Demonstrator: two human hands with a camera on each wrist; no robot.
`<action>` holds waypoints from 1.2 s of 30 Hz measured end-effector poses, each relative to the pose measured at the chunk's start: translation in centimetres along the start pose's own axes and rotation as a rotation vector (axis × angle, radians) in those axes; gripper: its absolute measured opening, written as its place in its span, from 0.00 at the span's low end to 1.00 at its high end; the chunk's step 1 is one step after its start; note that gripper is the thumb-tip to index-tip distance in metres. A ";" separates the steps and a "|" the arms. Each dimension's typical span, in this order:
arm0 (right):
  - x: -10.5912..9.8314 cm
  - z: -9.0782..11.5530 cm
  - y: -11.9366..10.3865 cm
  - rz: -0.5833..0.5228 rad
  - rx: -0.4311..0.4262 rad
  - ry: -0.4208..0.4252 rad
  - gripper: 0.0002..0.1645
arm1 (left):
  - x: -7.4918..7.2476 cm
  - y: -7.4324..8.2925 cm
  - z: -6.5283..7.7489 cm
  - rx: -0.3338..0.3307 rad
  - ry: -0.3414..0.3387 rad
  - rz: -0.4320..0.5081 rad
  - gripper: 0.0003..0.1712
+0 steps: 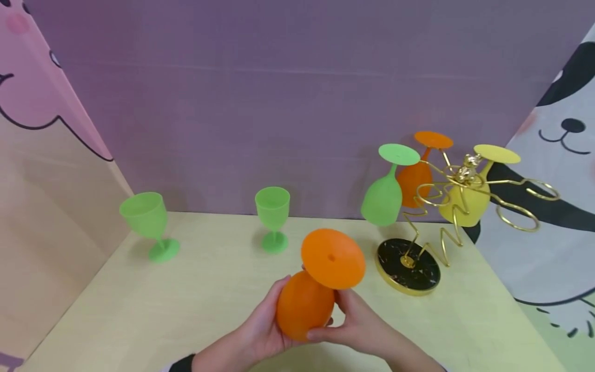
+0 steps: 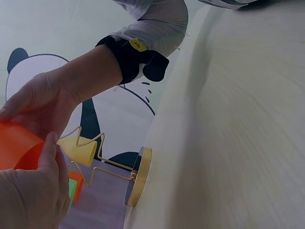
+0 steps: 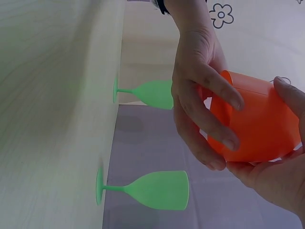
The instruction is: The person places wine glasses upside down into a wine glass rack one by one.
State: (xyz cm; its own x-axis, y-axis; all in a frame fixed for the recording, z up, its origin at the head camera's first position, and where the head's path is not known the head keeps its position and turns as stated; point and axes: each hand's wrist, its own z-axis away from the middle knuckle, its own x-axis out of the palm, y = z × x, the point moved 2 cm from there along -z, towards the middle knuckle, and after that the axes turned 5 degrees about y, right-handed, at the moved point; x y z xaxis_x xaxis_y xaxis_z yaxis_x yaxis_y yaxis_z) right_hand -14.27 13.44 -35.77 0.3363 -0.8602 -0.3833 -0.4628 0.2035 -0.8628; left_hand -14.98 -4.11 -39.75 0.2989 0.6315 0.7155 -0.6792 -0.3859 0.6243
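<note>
Both hands hold an orange goblet (image 1: 305, 306) upside down over the near part of the table, its round foot (image 1: 332, 258) uppermost and tipped to the right. My left hand (image 1: 265, 324) cups the bowl from the left; in the right wrist view its fingers (image 3: 209, 102) curl over the rim end. On the other side my right hand (image 1: 360, 325) grips the bowl, thumb low near the rim and fingers behind. The left wrist view shows only part of the orange bowl (image 2: 16, 148), between the two hands. Most of the stem is hidden behind the foot.
Two green goblets stand upright, one at left (image 1: 146, 214) and one at centre back (image 1: 272, 206). A gold wire rack (image 1: 446, 243) on a round black base (image 1: 390, 258) stands right, with green (image 1: 383, 199), orange (image 1: 413, 181) and yellow (image 1: 467, 204) goblets hanging upside down. Printed cloth walls (image 1: 297, 103) surround the table.
</note>
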 end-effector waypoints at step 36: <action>-0.6 -0.6 -0.4 0.059 -0.100 0.059 0.45 | 0.6 0.7 0.0 -0.022 -0.053 0.008 0.38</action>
State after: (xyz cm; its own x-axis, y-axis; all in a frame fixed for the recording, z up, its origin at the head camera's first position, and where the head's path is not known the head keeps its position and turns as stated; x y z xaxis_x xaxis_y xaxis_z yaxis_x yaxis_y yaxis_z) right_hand -14.77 13.58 -34.98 0.2590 -0.8747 -0.4096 -0.5606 0.2092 -0.8012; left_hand -15.23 -4.03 -38.87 0.3281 0.5920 0.7361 -0.6959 -0.3755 0.6121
